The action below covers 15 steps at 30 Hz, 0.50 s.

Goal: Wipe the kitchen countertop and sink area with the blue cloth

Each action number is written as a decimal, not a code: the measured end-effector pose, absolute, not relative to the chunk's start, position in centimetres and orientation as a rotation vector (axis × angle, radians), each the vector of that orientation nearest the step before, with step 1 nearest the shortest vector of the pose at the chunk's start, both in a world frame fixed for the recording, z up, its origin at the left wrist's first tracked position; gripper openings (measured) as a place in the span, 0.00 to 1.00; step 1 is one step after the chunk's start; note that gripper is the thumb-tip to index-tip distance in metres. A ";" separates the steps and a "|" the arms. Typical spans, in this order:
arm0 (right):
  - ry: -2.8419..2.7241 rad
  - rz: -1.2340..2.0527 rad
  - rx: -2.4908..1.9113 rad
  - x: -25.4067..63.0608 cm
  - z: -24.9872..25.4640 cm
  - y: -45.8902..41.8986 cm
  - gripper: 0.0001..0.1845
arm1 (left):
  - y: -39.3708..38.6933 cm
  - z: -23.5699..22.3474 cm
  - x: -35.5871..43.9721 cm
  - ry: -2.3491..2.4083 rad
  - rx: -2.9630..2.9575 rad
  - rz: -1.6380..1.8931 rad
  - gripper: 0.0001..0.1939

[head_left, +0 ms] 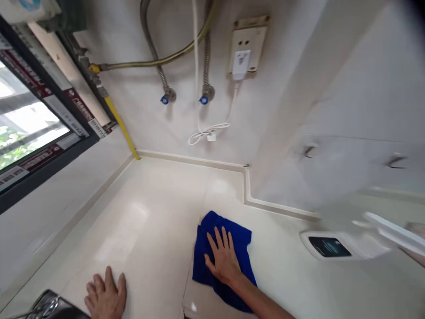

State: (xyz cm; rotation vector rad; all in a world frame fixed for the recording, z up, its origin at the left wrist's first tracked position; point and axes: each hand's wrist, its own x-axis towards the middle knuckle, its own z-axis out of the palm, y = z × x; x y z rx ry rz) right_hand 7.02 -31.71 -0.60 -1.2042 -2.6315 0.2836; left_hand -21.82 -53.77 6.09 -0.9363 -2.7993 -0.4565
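Note:
A blue cloth (207, 261) lies spread on the pale countertop (159, 221), slightly creased. My right hand (224, 259) rests flat on top of it, fingers stretched out and pressing it to the surface rather than gripping. To the left, my left hand (106, 297) is on the bare counter with its fingers spread, holding nothing. Part of that hand is cut off by the lower edge of the view.
A black-edged metal item (53, 305) sits at the lower left. On the right are a white device with a dark screen (328, 247) and another person's hand (416, 229). A raised lip (192, 160) runs along the wall, below a socket (249, 44), hoses and a hanging cable (209, 131).

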 end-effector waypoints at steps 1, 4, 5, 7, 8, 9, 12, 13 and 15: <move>-2.650 0.290 -1.201 5.7 -0.3 -30.6 0.40 | -54.2 5.6 -22.2 -2.830 -0.874 -0.440 0.30; -2.676 0.258 -1.248 2.0 0.5 -25.1 0.37 | -54.6 3.9 -23.1 -2.893 -0.743 -0.405 0.34; -2.675 0.223 -1.277 0.9 0.6 -22.9 0.36 | -54.6 3.3 -23.3 -2.904 -0.706 -0.401 0.34; -2.652 0.131 -1.364 -0.8 0.6 -18.5 0.34 | -54.6 2.3 -23.8 -2.922 -0.661 -0.390 0.33; -2.631 0.088 -1.415 -1.7 0.4 -16.6 0.33 | -54.6 1.8 -23.9 -2.923 -0.658 -0.384 0.32; -2.599 0.052 -1.478 -2.6 0.2 -14.8 0.33 | -54.7 1.4 -24.0 -2.915 -0.670 -0.378 0.33; -2.488 -0.019 -1.636 -6.3 -0.4 -10.9 0.34 | -55.3 0.3 -24.2 -2.843 -0.751 -0.361 0.33; -2.452 -0.029 -1.670 -8.1 -0.5 -10.1 0.35 | -55.6 0.0 -24.1 -2.812 -0.771 -0.363 0.32; -2.426 -0.010 -1.680 -12.8 -0.5 -9.1 0.36 | -56.0 -0.5 -24.0 -2.781 -0.796 -0.366 0.33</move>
